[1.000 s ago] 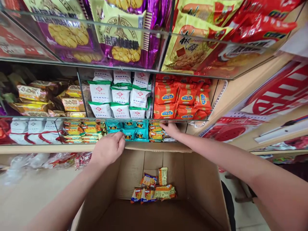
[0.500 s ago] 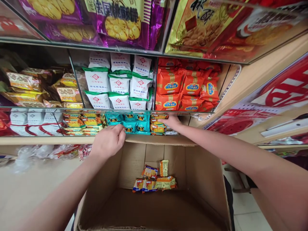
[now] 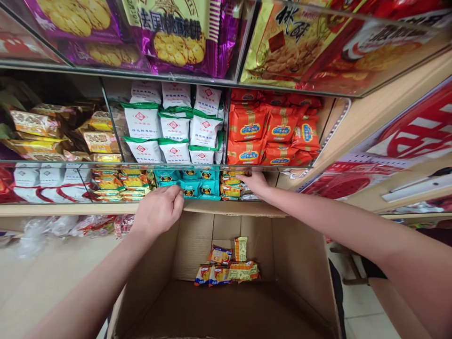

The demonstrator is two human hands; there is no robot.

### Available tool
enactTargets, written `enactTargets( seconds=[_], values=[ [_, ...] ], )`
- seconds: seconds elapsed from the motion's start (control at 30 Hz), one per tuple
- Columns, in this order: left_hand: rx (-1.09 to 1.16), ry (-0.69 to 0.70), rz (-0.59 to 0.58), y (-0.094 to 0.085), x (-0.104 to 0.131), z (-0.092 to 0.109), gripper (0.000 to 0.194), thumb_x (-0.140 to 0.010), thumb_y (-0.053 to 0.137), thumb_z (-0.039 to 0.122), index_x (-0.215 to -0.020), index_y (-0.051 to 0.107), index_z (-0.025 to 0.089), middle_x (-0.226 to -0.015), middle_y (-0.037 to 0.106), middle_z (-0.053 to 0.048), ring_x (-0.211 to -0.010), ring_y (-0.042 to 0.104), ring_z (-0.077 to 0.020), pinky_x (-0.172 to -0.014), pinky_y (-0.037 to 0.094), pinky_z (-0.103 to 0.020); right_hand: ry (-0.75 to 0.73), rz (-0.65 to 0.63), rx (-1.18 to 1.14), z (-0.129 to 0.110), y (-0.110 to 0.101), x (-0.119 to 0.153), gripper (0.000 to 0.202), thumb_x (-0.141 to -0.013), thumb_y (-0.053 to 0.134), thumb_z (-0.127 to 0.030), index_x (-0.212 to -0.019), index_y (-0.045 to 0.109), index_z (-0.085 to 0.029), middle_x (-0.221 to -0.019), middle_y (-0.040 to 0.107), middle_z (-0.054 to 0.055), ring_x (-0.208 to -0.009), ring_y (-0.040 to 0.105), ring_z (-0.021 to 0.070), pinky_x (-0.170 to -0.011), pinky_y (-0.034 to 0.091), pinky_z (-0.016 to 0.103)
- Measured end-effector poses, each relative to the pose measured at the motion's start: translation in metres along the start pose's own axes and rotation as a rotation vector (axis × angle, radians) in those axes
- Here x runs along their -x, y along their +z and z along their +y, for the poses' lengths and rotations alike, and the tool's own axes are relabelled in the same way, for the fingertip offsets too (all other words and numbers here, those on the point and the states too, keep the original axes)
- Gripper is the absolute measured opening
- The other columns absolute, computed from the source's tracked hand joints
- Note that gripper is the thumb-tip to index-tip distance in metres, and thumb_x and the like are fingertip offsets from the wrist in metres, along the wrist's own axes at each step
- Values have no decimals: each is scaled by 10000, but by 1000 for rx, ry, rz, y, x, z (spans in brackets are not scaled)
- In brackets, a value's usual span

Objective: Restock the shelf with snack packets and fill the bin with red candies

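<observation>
My left hand (image 3: 159,208) is closed over the far left part of the rim of an open cardboard box (image 3: 300,263). Past that rim, my right hand (image 3: 257,184) reaches into the bottom shelf. Its fingers stretch left against a stack of small orange-and-yellow snack packets (image 3: 231,190); the shelf above partly hides them. Silvery packets (image 3: 248,194) lie just below this hand. Teal packets (image 3: 190,187) are stacked between my hands. Inside the box, several blue-and-orange packets (image 3: 219,275) and yellow-and-orange packets (image 3: 241,249) lie against the far side.
Above stand white-and-green packets (image 3: 173,127) and red packets (image 3: 280,126) behind a glass front. Orange packets (image 3: 108,182) fill a compartment at left. Large purple biscuit bags (image 3: 180,42) sit higher up. The wooden shelf side (image 3: 353,120) bounds the right, and a stool (image 3: 353,263) stands below it.
The view has shifted slightly, so the shelves sit a little lower. My right hand has stayed at the orange-and-yellow stack with slight finger movement; my left hand keeps its place on the rim.
</observation>
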State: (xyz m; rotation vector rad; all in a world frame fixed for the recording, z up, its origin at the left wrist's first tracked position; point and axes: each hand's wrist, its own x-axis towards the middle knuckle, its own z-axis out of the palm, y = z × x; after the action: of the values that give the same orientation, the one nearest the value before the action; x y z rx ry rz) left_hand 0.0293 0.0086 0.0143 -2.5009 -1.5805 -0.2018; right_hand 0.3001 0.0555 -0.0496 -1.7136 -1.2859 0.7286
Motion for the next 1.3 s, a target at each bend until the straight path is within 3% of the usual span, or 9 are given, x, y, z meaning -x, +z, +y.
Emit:
enactTargets(
  seconds=[0.13, 0.23, 0.4, 0.57, 0.83, 0.93, 1.03, 1.17, 1.3],
  values=[
    [7, 5, 15, 0, 1, 0, 328, -850, 232, 313, -800, 539, 208, -704, 608, -32, -690, 564, -195, -578, 356, -274, 276, -36, -377, 1, -9, 4, 225, -588, 649, -200, -807, 603, -178, -841, 621, 6, -691, 547, 104, -566, 411, 200],
    [8, 5, 17, 0, 1, 0, 335, -849, 229, 316, -803, 544, 208, -704, 610, -33, -683, 565, -196, -577, 355, -277, 373, -100, -496, 3, -23, 6, 156, -601, 644, -169, -748, 590, -164, -683, 590, -15, -535, 494, 68, -452, 366, 180],
    [7, -5, 2, -1, 0, -1, 349, -850, 221, 324, -819, 548, 207, -719, 615, -35, -701, 569, -196, -587, 358, -277, 422, -88, -608, 6, -37, -2, 71, -714, 529, -107, -677, 551, -163, -602, 557, -16, -548, 517, 66, -502, 422, 180],
    [15, -12, -14, 1, 0, 0, 348, -848, 226, 316, -836, 554, 202, -732, 621, -40, -717, 574, -198, -604, 368, -281, 413, 5, -637, 4, -21, -16, 115, -720, 493, -80, -671, 528, -178, -594, 555, -24, -536, 514, 67, -507, 430, 181],
    [153, 27, -17, -6, -3, -3, 325, -834, 249, 254, -910, 557, 182, -855, 641, -58, -813, 570, -206, -703, 414, -314, 319, 6, -611, 5, -4, -15, 21, -684, 518, -160, -682, 522, -180, -609, 564, -28, -486, 489, 57, -446, 387, 176],
    [239, 236, -55, -13, -17, 14, 332, -820, 284, 218, -1039, 530, 178, -1077, 573, -64, -994, 505, -188, -881, 362, -315, 291, 1, -558, 6, -4, -16, 24, -691, 503, -185, -683, 525, -177, -598, 554, -24, -479, 486, 56, -441, 390, 174],
    [246, 411, -162, -12, -39, 53, 350, -831, 316, 263, -1140, 470, 208, -1261, 428, -40, -1132, 395, -145, -934, 319, -222, 230, -8, -465, 7, -3, -17, 64, -697, 507, -242, -691, 525, -180, -593, 547, -21, -483, 490, 63, -458, 411, 182],
    [136, 304, -196, 6, -71, 100, 427, -789, 450, 241, -1204, 391, 162, -1269, 386, -134, -1098, 420, -236, -849, 398, -344, 92, -45, -265, 11, -5, -14, 169, -704, 513, -335, -773, 539, -183, -708, 595, 19, -609, 560, 108, -526, 455, 215],
    [10, 227, -249, 25, -91, 111, 446, -757, 511, 197, -1188, 399, 161, -1203, 445, -122, -1051, 440, -269, -762, 431, -428, -71, -64, 50, 17, -10, -18, 267, -766, 423, -398, -895, 551, -202, -810, 628, 56, -742, 585, 165, -598, 479, 273]
  ],
)
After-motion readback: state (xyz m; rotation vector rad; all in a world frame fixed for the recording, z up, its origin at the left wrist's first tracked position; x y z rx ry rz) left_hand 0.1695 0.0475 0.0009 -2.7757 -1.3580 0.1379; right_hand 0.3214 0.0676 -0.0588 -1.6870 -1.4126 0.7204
